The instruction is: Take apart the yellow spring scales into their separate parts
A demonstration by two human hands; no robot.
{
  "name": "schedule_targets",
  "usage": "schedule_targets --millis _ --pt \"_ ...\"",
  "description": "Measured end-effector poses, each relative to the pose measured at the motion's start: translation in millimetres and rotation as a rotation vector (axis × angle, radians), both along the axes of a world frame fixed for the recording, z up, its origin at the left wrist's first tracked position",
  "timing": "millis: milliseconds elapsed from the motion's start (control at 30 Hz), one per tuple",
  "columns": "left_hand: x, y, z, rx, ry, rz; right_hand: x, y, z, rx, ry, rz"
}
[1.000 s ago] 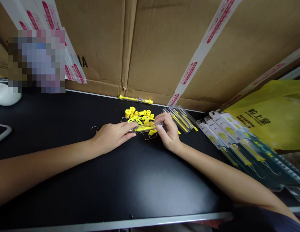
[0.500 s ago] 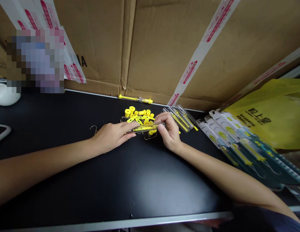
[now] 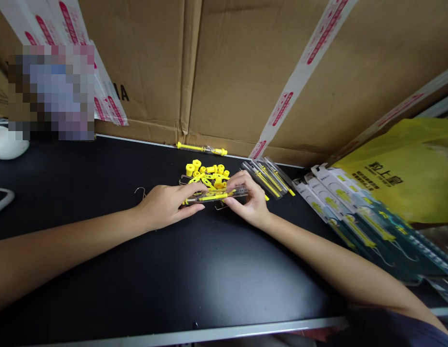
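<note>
Between my two hands is a clear plastic tube (image 3: 217, 196) with a yellow rod inside, held nearly level over the black table. My left hand (image 3: 168, 205) grips its left end, thumb below and fingers above. Fingers and thumb of my right hand (image 3: 247, 197) close on its right part. Just behind the tube lies a pile of small yellow plastic parts (image 3: 205, 179) with thin metal wires among them. Right of the pile are several clear tubes with yellow rods (image 3: 269, 178). A bent wire hook (image 3: 139, 193) lies by my left wrist.
A filled tube with yellow ends (image 3: 201, 148) lies along the table's back edge (image 3: 137, 143), before a large cardboard box (image 3: 144, 62). On the right are several printed packages (image 3: 357, 207) and a yellow bag (image 3: 408, 178). A white rounded object (image 3: 9, 142) and a phone-like device (image 3: 0, 200) are at left.
The tube has come slightly lower and turned, showing more of its length. My right fingers have slid left along it, and my left thumb and fingers sit wider apart.
</note>
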State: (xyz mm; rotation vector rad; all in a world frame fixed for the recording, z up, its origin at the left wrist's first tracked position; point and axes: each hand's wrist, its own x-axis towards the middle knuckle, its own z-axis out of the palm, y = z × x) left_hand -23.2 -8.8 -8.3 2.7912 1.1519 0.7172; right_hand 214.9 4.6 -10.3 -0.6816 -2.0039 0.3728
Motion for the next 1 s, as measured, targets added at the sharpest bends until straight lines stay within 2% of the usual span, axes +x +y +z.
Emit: schedule_targets --millis 233,400,533,767,1000 --pt "1.5 0.8 2.5 -0.053 -0.053 0.039 -1.1 0.3 1.0 -0.066 0.069 -0.018" --pt "1.8 0.8 4.2 -0.068 -0.08 0.06 -2.2 0.9 8.6 -0.169 0.153 -0.066" --pt "1.9 1.4 2.4 -0.092 -0.094 0.056 -1.3 3.6 17.1 -0.179 0.253 -0.127" --pt "0.8 4.6 -3.3 -0.029 -0.061 0.056 4.3 6.6 30.5 -0.154 0.337 -0.076" --pt "-0.5 5.1 -2.0 -0.063 -0.065 0.007 10.0 10.1 43.9 -0.202 0.432 -0.07"
